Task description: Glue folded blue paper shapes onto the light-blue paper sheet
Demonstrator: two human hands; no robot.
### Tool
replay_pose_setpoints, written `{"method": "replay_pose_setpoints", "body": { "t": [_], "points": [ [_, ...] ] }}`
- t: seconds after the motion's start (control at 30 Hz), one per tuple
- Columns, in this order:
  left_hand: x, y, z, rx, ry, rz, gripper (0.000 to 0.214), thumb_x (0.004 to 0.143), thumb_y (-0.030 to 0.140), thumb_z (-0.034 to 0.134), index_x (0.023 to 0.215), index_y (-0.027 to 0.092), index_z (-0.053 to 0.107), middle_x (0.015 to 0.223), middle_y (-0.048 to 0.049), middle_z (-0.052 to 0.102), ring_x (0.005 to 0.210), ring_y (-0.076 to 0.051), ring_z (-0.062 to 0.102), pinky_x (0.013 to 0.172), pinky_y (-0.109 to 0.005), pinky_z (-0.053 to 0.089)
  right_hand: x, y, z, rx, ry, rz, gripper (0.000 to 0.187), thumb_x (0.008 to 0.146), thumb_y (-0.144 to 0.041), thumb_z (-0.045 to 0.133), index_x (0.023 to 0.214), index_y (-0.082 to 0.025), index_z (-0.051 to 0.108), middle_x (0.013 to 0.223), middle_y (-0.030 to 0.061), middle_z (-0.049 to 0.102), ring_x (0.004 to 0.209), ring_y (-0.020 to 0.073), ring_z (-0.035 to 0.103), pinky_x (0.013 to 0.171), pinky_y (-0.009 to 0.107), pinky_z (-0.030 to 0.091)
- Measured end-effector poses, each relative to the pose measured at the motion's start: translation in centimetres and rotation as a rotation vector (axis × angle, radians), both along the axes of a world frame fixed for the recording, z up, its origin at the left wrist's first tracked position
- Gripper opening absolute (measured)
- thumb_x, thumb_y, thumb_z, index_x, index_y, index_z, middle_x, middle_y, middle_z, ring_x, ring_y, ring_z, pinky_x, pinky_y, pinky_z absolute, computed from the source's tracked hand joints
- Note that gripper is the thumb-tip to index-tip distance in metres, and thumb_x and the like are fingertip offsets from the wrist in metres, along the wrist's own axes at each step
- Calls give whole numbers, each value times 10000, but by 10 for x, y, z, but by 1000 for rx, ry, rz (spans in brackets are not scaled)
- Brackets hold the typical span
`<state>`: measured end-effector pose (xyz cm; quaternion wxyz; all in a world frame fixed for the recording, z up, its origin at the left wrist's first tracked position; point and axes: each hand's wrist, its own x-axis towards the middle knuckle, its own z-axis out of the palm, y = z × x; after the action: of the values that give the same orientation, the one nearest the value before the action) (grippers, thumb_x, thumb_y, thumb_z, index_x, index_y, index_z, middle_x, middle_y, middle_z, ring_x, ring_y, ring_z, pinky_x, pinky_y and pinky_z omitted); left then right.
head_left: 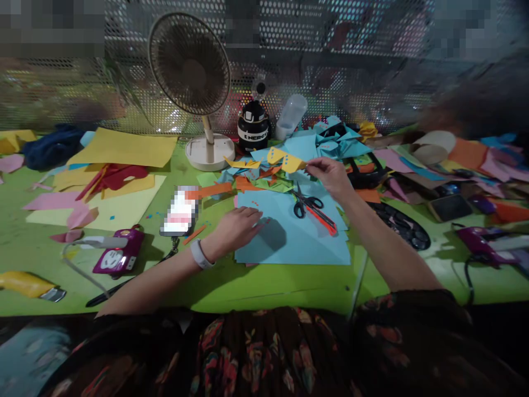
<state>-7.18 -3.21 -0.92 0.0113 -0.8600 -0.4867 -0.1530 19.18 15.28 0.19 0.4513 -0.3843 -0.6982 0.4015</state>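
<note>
My right hand [332, 175] pinches the edge of a yellow paper piece [292, 162] dotted with blue, above a heap of coloured scraps. With fingers stretched out, my left hand [242, 229] is low over the left part of a stack of light blue paper [297, 245] and holds nothing. Black-handled scissors [308, 203] lie on that stack, their blades pointing away from me. Against them rests an orange-red tool [326, 223], perhaps a cutter. Small red bits show near my left fingertips.
A round fan [209, 151], a black bottle [253, 129] and a tilted clear container [291, 116] stand behind the scraps. Left are a phone [181, 212], a purple device [119, 253], a yellow-handled tool [31, 285] and yellow paper [132, 148]. More paper [471, 154] lies right.
</note>
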Motion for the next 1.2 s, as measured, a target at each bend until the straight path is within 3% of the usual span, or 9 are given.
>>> {"method": "replay_pose_setpoints", "body": {
  "t": [0.2,0.4,0.63,0.73,0.83,0.9,1.0,1.13,1.2],
  "points": [
    [-8,5,6,-96,110,102,317,968,356,507,1140,143,668,1131,-122,715,1003,-257,681,803,-357,545,6,13,8,104,58,-101,292,815,-427,710,976,-189,658,817,-19,689,758,133,577,821,353,496],
    [-10,8,4,-131,119,119,336,977,359,481,1168,151,662,1134,-126,712,990,-264,678,750,-349,531,-17,22,7,321,-67,-132,172,815,-358,686,906,-218,727,854,14,703,774,165,617,735,319,501],
    [-11,13,-13,-105,95,64,334,971,379,489,1161,167,664,1097,-108,724,952,-256,685,759,-360,532,-36,18,-14,396,-667,-53,229,887,-204,546,984,-204,753,971,60,717,905,211,637,818,336,478],
    [-10,13,-13,-97,91,66,321,969,375,491,1135,169,673,1076,-110,727,929,-254,687,732,-357,532,-33,10,-11,426,-882,-186,245,870,-215,554,1013,-176,750,999,106,696,949,265,607,839,390,464],
    [-8,11,-11,-90,100,65,310,967,366,496,1100,158,683,1050,-118,731,912,-254,688,726,-358,536,-46,3,-4,613,-962,-296,365,880,-196,532,1215,-151,669,1108,161,641,1058,320,542,908,466,420],
    [-6,10,-9,-77,110,56,301,966,350,498,1086,147,684,1041,-122,733,910,-252,690,740,-359,540,-67,2,-2,722,-972,-208,454,912,-142,461,1349,-188,574,1185,154,614,1102,309,520,942,474,401],
    [-6,9,-8,-48,111,34,281,964,327,501,1087,148,678,1033,-116,735,914,-239,689,760,-349,543,-105,9,-5,790,-964,8,455,950,-110,391,1354,-227,565,1342,122,561,1226,285,473,1036,475,350],
    [-9,9,-6,-36,81,29,260,966,312,497,1080,164,678,1031,-108,736,930,-232,689,783,-347,541,-130,34,-10,620,-794,72,278,954,-164,468,1016,-159,739,1390,124,559,1369,297,376,1145,499,234],
    [-13,10,-5,-45,54,45,273,972,313,485,1088,158,677,1054,-115,734,947,-243,689,791,-360,540,-126,47,-7,523,-700,79,222,931,-242,551,914,-160,757,1257,113,656,1271,291,493,1104,483,316]
  ]
}}
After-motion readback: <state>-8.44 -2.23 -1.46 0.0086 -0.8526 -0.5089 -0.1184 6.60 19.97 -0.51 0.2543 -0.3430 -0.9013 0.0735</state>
